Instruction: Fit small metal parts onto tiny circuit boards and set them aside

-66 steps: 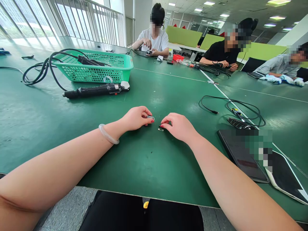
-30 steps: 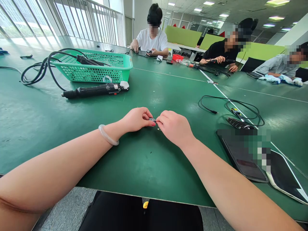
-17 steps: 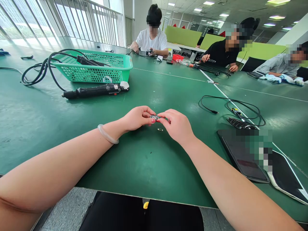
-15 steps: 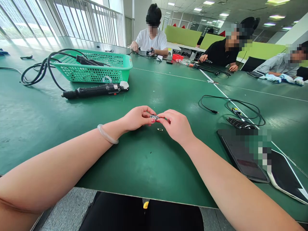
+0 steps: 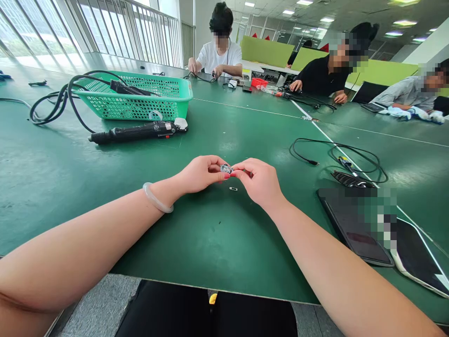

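Fingertips of the left hand (image 5: 199,174) grasp a small patterned part (image 5: 226,168), thumb below and fingers behind, presumably so that its detailed face stays in view. The part is between the two hands, over the table (image 5: 196,243). At its right end, the right hand (image 5: 261,182) brings thumb and forefinger close in; I cannot tell whether they clasp the part itself or something tiny hidden between them. Using fingertips rather than palms probably suits so slight a thing, as it leaves most of it uncovered

Just below the grip, on the near side, lies a small pale piece (image 5: 233,189), untouched and probably put there to be within easy reach. Beyond the left hand, a black tool (image 5: 135,132) lies in front of a green basket (image 5: 140,96), perhaps set out there to leave the forearms room. Right of the grip are a thin black cable (image 5: 298,152), loosely looped, and, nearer the body, a dark flat device (image 5: 354,229), likely set aside from the hands. A pale bracelet (image 5: 156,200) circles the left wrist, behind the pinch and off the part
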`<state>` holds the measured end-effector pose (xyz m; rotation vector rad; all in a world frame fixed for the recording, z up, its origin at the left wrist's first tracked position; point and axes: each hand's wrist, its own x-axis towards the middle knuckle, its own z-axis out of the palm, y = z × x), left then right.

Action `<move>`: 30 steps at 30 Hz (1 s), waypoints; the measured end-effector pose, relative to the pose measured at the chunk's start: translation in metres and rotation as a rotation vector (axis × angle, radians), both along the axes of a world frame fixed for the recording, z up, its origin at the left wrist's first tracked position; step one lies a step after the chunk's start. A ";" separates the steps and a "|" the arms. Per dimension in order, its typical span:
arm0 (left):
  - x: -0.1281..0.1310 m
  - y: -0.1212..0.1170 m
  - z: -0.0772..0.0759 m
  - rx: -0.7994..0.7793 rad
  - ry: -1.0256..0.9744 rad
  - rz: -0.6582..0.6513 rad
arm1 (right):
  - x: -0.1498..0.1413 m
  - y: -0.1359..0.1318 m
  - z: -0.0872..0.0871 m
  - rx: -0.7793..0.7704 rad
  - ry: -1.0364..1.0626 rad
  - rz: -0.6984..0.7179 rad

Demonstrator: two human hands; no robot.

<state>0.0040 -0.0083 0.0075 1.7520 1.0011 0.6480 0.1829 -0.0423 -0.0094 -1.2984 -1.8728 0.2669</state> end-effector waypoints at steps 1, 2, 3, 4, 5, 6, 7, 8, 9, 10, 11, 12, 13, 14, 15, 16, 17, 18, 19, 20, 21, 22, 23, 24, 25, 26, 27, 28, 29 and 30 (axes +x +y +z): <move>0.000 0.000 0.000 0.036 0.021 -0.004 | 0.000 0.000 0.000 0.000 0.005 -0.001; -0.001 0.000 0.000 0.076 0.045 -0.007 | 0.000 0.000 0.000 -0.001 0.007 -0.003; -0.001 0.000 -0.001 0.122 0.070 -0.013 | 0.000 0.000 0.000 -0.002 0.005 -0.005; -0.002 0.000 -0.001 0.175 0.097 -0.019 | 0.001 0.000 0.001 -0.005 0.000 -0.007; -0.003 0.000 -0.002 0.230 0.128 -0.024 | 0.001 0.000 0.001 -0.009 -0.006 -0.011; -0.003 0.000 -0.002 0.284 0.160 -0.028 | 0.001 0.000 0.001 -0.015 -0.012 -0.013; -0.004 0.000 -0.002 0.334 0.189 -0.030 | 0.002 0.000 0.001 -0.022 -0.016 -0.014; -0.004 0.000 -0.003 0.374 0.214 -0.032 | 0.002 0.000 0.002 -0.031 -0.017 -0.014; -0.004 0.000 -0.003 0.404 0.233 -0.033 | 0.002 0.000 0.002 -0.042 -0.012 -0.012; -0.005 0.000 -0.002 0.422 0.246 -0.034 | 0.002 0.000 0.002 -0.053 -0.001 -0.009; -0.005 0.000 -0.002 0.430 0.253 -0.034 | 0.002 0.000 0.002 -0.064 0.013 -0.005; -0.005 0.000 -0.002 0.434 0.256 -0.034 | 0.003 -0.001 0.002 -0.075 0.032 -0.003; -0.005 0.000 -0.001 0.434 0.255 -0.035 | 0.003 -0.001 0.002 -0.087 0.052 -0.002; -0.005 0.000 -0.001 0.434 0.253 -0.039 | 0.003 -0.001 0.002 -0.098 0.070 -0.003; -0.005 0.000 -0.001 0.434 0.251 -0.045 | 0.003 -0.001 0.002 -0.110 0.084 -0.007; -0.005 0.000 -0.001 0.435 0.250 -0.052 | 0.003 0.000 0.002 -0.121 0.093 -0.012; -0.005 0.000 0.000 0.436 0.252 -0.057 | 0.004 0.000 0.002 -0.133 0.096 -0.018; -0.005 0.000 0.000 0.439 0.256 -0.061 | 0.004 0.000 0.003 -0.145 0.093 -0.023; -0.005 0.000 0.000 0.442 0.262 -0.060 | 0.005 0.001 0.003 -0.157 0.087 -0.028; -0.005 0.000 -0.001 0.446 0.271 -0.056 | 0.005 0.001 0.004 -0.168 0.081 -0.033; -0.005 0.000 -0.001 0.450 0.281 -0.047 | 0.007 0.002 0.005 -0.180 0.073 -0.038; -0.005 0.000 -0.001 0.455 0.290 -0.037 | 0.008 0.002 0.006 -0.197 0.059 -0.046; -0.005 0.001 -0.001 0.462 0.300 -0.023 | 0.010 0.003 0.008 -0.229 0.033 -0.054; -0.006 0.001 -0.001 0.470 0.313 -0.006 | 0.012 0.003 0.009 -0.281 -0.009 -0.057; -0.006 0.002 -0.001 0.479 0.327 0.013 | 0.013 0.003 0.010 -0.349 -0.068 -0.051; -0.007 0.003 -0.001 0.488 0.342 0.033 | 0.015 0.003 0.011 -0.424 -0.134 -0.039; -0.007 0.004 -0.002 0.495 0.355 0.051 | 0.017 0.003 0.012 -0.493 -0.197 -0.022; -0.008 0.004 -0.002 0.498 0.365 0.066 | 0.018 0.002 0.012 -0.544 -0.251 -0.006; -0.008 0.005 -0.002 0.496 0.372 0.076 | 0.019 0.002 0.013 -0.570 -0.291 0.007; -0.008 0.005 -0.002 0.492 0.373 0.080 | 0.020 0.002 0.013 -0.574 -0.320 0.012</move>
